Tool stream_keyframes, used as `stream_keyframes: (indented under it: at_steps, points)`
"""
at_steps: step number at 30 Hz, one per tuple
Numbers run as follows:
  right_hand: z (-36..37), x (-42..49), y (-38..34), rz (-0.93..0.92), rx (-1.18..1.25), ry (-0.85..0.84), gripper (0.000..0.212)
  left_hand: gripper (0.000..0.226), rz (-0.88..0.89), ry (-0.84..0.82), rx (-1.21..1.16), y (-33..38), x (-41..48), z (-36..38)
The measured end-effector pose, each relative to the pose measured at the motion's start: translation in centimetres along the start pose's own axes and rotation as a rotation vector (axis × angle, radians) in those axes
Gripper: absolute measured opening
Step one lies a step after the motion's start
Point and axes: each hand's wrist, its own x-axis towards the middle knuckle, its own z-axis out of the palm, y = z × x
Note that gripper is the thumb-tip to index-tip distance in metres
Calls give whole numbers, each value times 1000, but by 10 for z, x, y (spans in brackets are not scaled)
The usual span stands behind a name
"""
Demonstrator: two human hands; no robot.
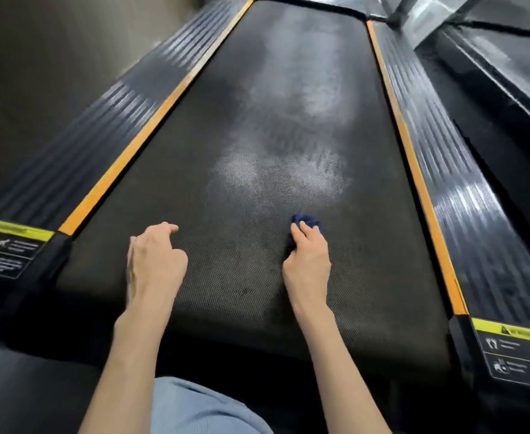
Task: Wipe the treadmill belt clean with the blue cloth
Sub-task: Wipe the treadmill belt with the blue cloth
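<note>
The black treadmill belt (pixel 257 136) runs away from me down the middle of the view, with pale dusty patches along its centre. My right hand (pixel 307 258) grips a bunched blue cloth (pixel 309 220) and holds it down on the belt near the rear end, right of centre. Only the cloth's front part shows past my fingers. My left hand (pixel 155 261) hovers over or rests on the belt's left side, fingers loosely curled, holding nothing.
Ribbed black side rails (pixel 100 126) (pixel 464 189) with orange strips flank the belt. Yellow warning labels (pixel 13 230) (pixel 514 333) sit at the rear corners. Another machine (pixel 508 73) stands to the right. My knee in light blue fabric (pixel 201 408) is at the bottom.
</note>
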Motion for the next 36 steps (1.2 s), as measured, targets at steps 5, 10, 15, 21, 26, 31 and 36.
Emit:
stream_keyframes:
  at_steps: [5,10,15,21,26,31,36]
  points:
    - [68,-39,-97,-311,190,-267,49,55,-119,113,-12,-28,6,-12]
    - [73,-25,-107,-583,139,-434,55,50,-210,149,-10,-32,14,-12]
    - [3,44,12,-167,-87,-50,53,46,-216,175,-53,-34,11,-3]
    - [28,35,-37,-130,6,-6,48,47,-182,251,-89,-40,12,8]
    - [88,19,-122,-706,-3,-503,57,46,-215,293,-114,-40,19,10]
    - [43,95,-31,-453,-78,-170,55,47,-177,342,-161,-51,19,8]
    - [12,133,3,-69,-193,-22,44,48,-184,324,-205,-51,15,1]
